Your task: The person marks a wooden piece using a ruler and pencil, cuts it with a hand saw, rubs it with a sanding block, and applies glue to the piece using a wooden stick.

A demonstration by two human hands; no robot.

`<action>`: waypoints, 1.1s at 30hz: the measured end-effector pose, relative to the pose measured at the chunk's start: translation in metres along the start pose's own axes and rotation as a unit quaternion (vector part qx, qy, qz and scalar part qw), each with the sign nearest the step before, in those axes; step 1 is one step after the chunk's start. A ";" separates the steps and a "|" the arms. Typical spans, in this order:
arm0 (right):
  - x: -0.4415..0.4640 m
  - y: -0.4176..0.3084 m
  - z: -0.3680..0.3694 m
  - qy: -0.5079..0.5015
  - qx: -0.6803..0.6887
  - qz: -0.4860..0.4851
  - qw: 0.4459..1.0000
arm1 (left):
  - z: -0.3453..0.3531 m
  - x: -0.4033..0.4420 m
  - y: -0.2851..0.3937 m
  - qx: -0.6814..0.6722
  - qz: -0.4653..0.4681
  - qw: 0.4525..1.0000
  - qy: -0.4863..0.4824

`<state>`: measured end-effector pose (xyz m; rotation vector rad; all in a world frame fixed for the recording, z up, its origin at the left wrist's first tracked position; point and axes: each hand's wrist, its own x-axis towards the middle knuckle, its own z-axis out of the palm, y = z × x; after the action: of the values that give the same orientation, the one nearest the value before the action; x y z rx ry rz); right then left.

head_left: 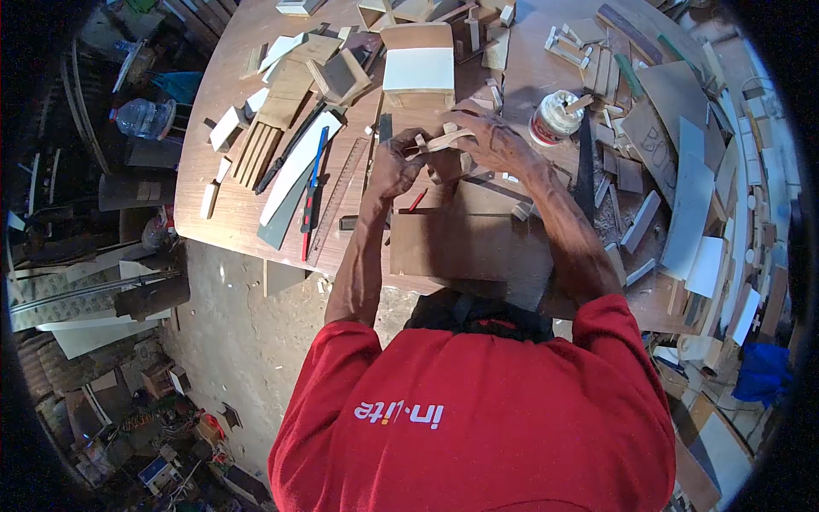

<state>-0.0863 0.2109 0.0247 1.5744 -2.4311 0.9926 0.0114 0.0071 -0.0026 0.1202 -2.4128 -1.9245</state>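
Over the table, both my hands hold a small wooden assembly (447, 141) with a pale, slightly curved strip across it. My left hand (397, 168) pinches its left end, fingers closed. From the right, my right hand (493, 138) grips the other end with bent fingers. Part of the assembly is hidden behind my fingers and in shadow. Just beyond stands a small wooden chair-like piece (419, 68) with a white seat. Nearer to me lie a brown board (445, 247) and a red pencil-like stick (418, 200).
An open glue jar (556, 118) with a stick in it stands right of my right hand. On the left lie a blue-and-red cutter or saw (315, 192), a ruler (339, 200) and a slatted wood piece (257, 155). Wood offcuts (674, 128) crowd the right side.
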 end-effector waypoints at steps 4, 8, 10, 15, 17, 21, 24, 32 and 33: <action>0.000 -0.004 -0.001 -0.010 0.059 0.045 0.997 | -0.001 0.001 0.005 -0.013 -0.034 0.999 -0.016; 0.000 0.001 0.000 -0.017 0.059 0.045 0.997 | -0.003 0.003 0.001 -0.034 -0.029 0.998 -0.033; 0.000 0.001 0.000 -0.043 0.086 0.079 0.992 | -0.003 0.002 0.003 -0.027 -0.036 0.999 -0.027; -0.004 0.003 0.002 -0.023 0.124 0.121 0.985 | -0.007 0.004 -0.004 0.016 -0.032 0.999 -0.030; -0.005 0.004 0.003 -0.030 0.138 0.126 0.982 | -0.007 0.005 -0.007 0.021 -0.036 0.999 -0.029; -0.005 0.008 0.004 -0.050 0.094 0.098 0.989 | -0.010 0.005 -0.005 0.050 -0.006 0.998 -0.027; -0.006 0.016 0.008 -0.053 0.078 0.071 0.993 | -0.009 0.006 -0.002 0.090 0.012 0.996 -0.026; -0.011 0.016 0.010 -0.006 0.087 0.090 0.992 | -0.008 0.008 0.002 0.103 0.010 0.994 -0.037; -0.011 0.016 0.011 -0.009 0.094 0.098 0.991 | -0.007 0.010 -0.004 0.056 0.029 0.997 -0.041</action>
<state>-0.0914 0.2178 0.0046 1.4189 -2.6138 1.2793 0.0020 -0.0015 -0.0045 -0.0242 -2.5458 -1.8058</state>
